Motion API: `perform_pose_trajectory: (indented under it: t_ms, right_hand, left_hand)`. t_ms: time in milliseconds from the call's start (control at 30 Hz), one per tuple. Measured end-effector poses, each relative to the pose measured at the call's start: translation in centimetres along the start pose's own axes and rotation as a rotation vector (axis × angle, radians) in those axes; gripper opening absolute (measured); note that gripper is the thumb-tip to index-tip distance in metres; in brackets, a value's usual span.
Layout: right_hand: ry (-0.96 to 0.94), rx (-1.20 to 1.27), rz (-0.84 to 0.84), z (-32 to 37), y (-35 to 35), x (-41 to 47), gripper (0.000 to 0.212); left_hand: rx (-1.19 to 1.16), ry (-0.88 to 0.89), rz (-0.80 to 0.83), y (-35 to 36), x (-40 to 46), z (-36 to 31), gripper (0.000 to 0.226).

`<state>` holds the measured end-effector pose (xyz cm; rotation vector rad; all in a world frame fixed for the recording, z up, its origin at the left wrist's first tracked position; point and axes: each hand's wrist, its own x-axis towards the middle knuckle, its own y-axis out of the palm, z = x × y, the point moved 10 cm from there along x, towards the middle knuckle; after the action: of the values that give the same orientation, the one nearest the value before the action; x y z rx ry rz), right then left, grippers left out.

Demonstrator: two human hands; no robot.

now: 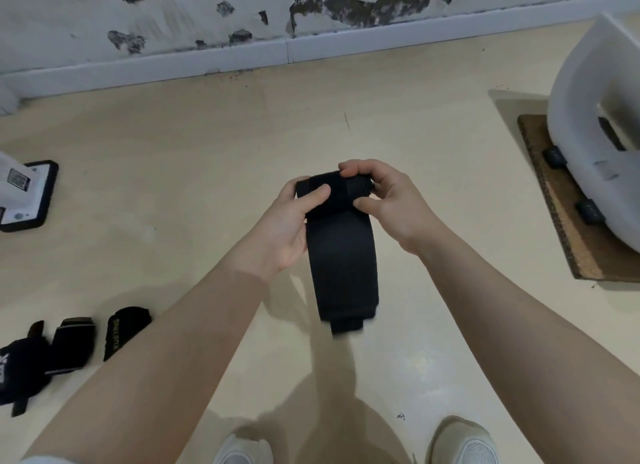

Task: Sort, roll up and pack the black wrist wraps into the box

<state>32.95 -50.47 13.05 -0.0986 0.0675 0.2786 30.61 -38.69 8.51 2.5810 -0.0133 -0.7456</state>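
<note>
A black wrist wrap (341, 266) is held in the air over the floor, its top end partly rolled and its long tail hanging down toward me. My left hand (294, 221) grips the left side of the roll, thumb on top. My right hand (384, 200) pinches the right end of the roll with fingers curled over it. More black wraps (69, 345) lie in a loose pile on the floor at the lower left. A white box (588, 134) stands at the right edge on a brown mat (568, 228), with rolled wraps (556, 157) by its side.
A white and black device (24, 193) lies on the floor at the left edge. A wall with peeling paint and a white skirting board (242, 58) runs along the back. My two shoes (460, 443) show at the bottom.
</note>
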Motion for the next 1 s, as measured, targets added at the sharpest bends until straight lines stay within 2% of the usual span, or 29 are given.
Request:
perform_pose_trajectory:
  t_ms: [67,133,167,200,267,400,533,633,700,800,867,1000]
  right_hand:
    - [0.064,0.009,-0.028,-1.2,0.4,0.1,0.055]
    - [0.225,0.211,-0.067,-3.1,0.3,0.1,0.067]
    - [0.292,0.34,-0.065,-3.9,0.3,0.0,0.069]
    - [0.334,0.435,-0.04,-4.3,0.5,-0.1,0.062]
    - [0.399,0.421,0.051,-4.4,1.1,-0.5,0.033]
    - [0.562,0.221,0.165,-6.5,1.9,-1.8,0.044]
    - [0.464,0.358,0.162,-6.1,2.3,-1.5,0.033]
    - [0.353,0.413,0.158,-5.2,2.1,-0.8,0.035]
    - [0.317,0.443,0.111,-5.2,1.8,-0.4,0.045]
    - [0.231,0.46,0.095,-4.6,1.6,-0.1,0.045]
    - [0.17,0.385,0.107,-4.0,1.6,-0.1,0.043]
    - [0.073,0.093,0.092,-3.3,1.6,-0.1,0.047]
  left_hand:
    - [0.028,0.038,-0.022,-0.2,0.1,-0.8,0.031]
    - [0.069,0.085,-0.028,-0.1,0.2,-1.5,0.033]
    - [0.094,0.106,-0.023,0.0,0.2,-1.7,0.033]
    - [0.127,0.125,-0.014,0.2,0.1,-1.6,0.033]
    - [0.208,0.156,0.01,0.4,-0.1,-1.1,0.034]
    - [0.402,0.265,0.016,0.4,-0.7,-1.4,0.038]
    - [0.5,0.339,0.032,0.5,-1.3,-2.1,0.041]
    - [0.553,0.341,0.044,0.5,-1.0,-2.0,0.065]
    - [0.556,0.268,0.001,-0.1,-0.6,-1.3,0.078]
    - [0.409,0.065,-0.012,-1.6,-0.2,0.9,0.065]
    - [0.324,-0.026,0.049,-1.8,-0.3,2.0,0.064]
    - [0.174,-0.06,0.112,-1.5,-0.4,2.2,0.064]
